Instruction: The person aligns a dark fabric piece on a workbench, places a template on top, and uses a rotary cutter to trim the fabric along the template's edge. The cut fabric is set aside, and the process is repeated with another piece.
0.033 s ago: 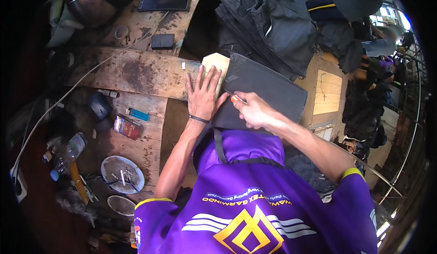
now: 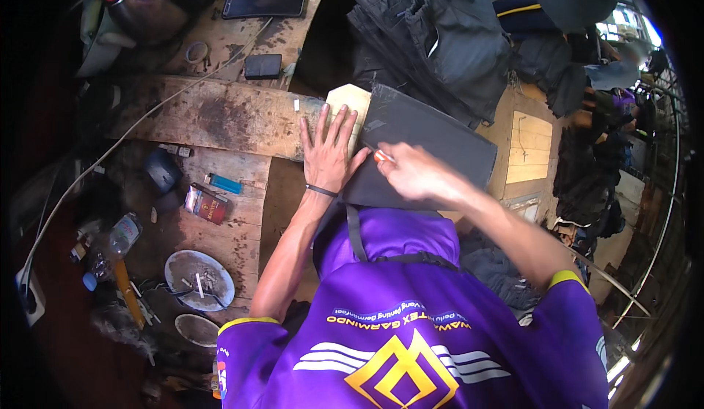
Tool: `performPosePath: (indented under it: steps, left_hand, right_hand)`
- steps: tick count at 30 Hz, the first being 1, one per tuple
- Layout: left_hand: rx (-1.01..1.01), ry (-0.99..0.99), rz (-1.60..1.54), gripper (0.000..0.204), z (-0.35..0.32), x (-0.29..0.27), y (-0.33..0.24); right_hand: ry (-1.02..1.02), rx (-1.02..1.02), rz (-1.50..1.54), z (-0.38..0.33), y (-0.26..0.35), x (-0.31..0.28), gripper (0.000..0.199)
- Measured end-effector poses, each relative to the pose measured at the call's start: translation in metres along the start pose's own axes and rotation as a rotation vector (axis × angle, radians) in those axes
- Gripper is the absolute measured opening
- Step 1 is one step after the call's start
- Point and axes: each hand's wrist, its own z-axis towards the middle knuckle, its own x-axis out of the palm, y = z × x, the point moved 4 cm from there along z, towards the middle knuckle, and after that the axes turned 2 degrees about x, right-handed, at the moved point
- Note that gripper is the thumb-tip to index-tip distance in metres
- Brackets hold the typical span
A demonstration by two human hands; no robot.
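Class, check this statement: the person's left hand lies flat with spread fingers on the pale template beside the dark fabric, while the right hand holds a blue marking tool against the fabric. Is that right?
Not quite: the marking tool in the right hand looks orange and white, not blue. The rest stands in the head view: the left hand lies flat, fingers spread, on the pale template beside the dark fabric.

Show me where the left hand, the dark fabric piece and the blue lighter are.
left hand (image 2: pixel 328 156): head view, back of the hand.
dark fabric piece (image 2: pixel 433 134): head view, flat middle.
blue lighter (image 2: pixel 224 184): head view, its body.

Left hand (image 2: pixel 328 152) flat on pale template (image 2: pixel 350 101); right hand (image 2: pixel 411 174) marking dark fabric (image 2: pixel 433 145)
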Motion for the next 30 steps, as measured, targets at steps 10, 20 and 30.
performPosePath:
  steps: [10, 20, 30]
  left_hand:
    - [-0.002, -0.061, 0.013, 0.086, 0.008, 0.002, 0.001]
    - [0.007, -0.113, 0.02, 0.064, -0.02, 0.004, -0.017]
    - [0.236, 0.191, 0.09, 0.086, 0.012, 0.064, -0.1]
  right_hand:
    - [0.067, 0.064, 0.216, 0.004, -0.006, -0.01, 0.06]
    - [-0.104, -0.409, -0.634, 0.012, 0.013, -0.062, 0.033]
    - [-0.817, -0.542, 0.191, 0.039, -0.07, -0.143, 0.041]
